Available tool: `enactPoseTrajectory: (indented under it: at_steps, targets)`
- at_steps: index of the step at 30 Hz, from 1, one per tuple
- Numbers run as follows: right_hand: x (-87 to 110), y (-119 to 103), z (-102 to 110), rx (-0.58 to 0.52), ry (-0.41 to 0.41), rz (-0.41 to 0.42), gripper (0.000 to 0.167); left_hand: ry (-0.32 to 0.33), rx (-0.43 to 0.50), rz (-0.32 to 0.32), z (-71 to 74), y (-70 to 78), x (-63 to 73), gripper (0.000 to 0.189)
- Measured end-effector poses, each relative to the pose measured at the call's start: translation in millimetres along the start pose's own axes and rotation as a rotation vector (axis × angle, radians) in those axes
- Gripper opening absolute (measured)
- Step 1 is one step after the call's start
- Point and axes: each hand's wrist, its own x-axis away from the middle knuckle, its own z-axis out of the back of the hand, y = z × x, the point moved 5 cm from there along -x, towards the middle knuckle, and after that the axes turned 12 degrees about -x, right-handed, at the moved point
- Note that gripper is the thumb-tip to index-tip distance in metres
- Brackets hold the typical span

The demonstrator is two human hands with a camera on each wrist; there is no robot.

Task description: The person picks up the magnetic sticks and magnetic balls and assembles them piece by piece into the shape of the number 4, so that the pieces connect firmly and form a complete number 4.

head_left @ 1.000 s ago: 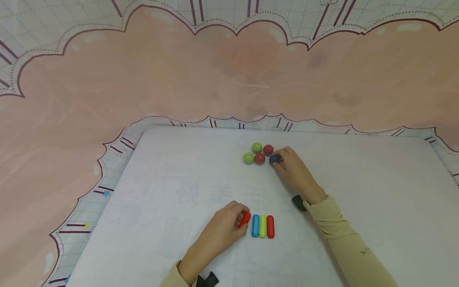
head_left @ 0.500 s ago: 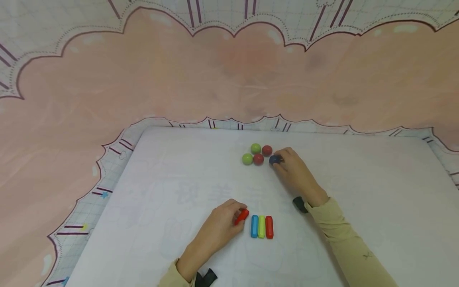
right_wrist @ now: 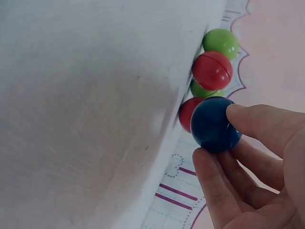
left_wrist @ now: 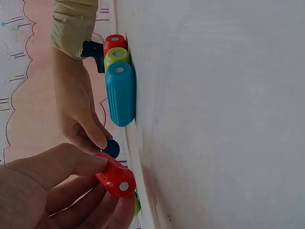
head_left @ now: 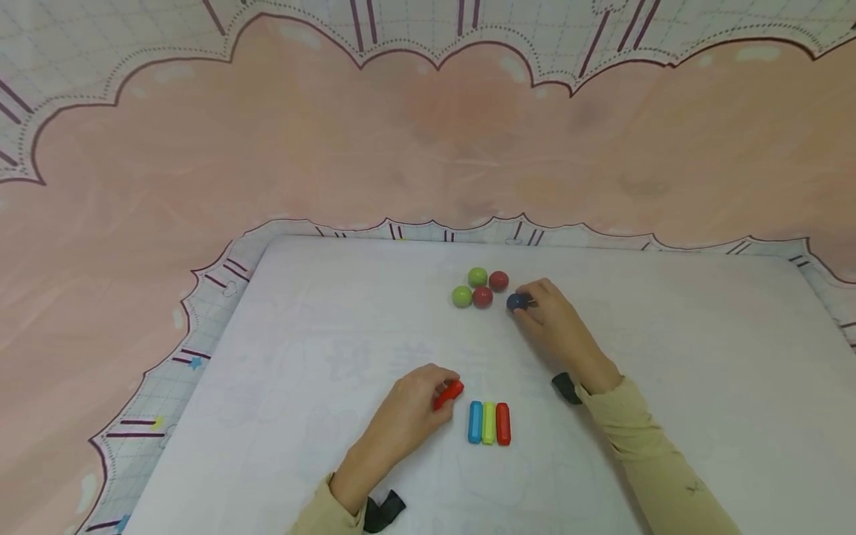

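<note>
My left hand (head_left: 409, 409) pinches a red magnetic stick (left_wrist: 116, 180) between thumb and fingers, tilted, with a metal dot on its end. Right of it, a blue stick (head_left: 475, 422), a yellow-green stick (head_left: 489, 423) and a second red stick (head_left: 503, 423) lie side by side. Farther back, my right hand (head_left: 558, 323) holds a dark blue ball (right_wrist: 216, 124) between thumb and fingertips. Just left of that ball sit two red balls (head_left: 482, 297) and two green balls (head_left: 462, 296), bunched together; in the right wrist view the blue ball partly hides one red ball.
The sticks and balls are on a white board (head_left: 301, 319) that fills most of the lower head view. Around it lies a peach cloth (head_left: 374, 148) with a scalloped white border. Black straps (head_left: 384, 511) show at both wrists.
My left hand has lifted the red stick slightly away from the row, up and to the left, tilting it more. The right hand has drawn the blue ball a little right, away from the other balls.
</note>
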Motion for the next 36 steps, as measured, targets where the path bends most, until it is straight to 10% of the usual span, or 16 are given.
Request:
enactPoseTrajectory:
  at_steps: [36]
  targets:
    - [25.0,-6.2,4.7,-0.023,0.030,0.082,0.036,0.086,-0.019,-0.063,6.8,0.6,-21.6,0.031]
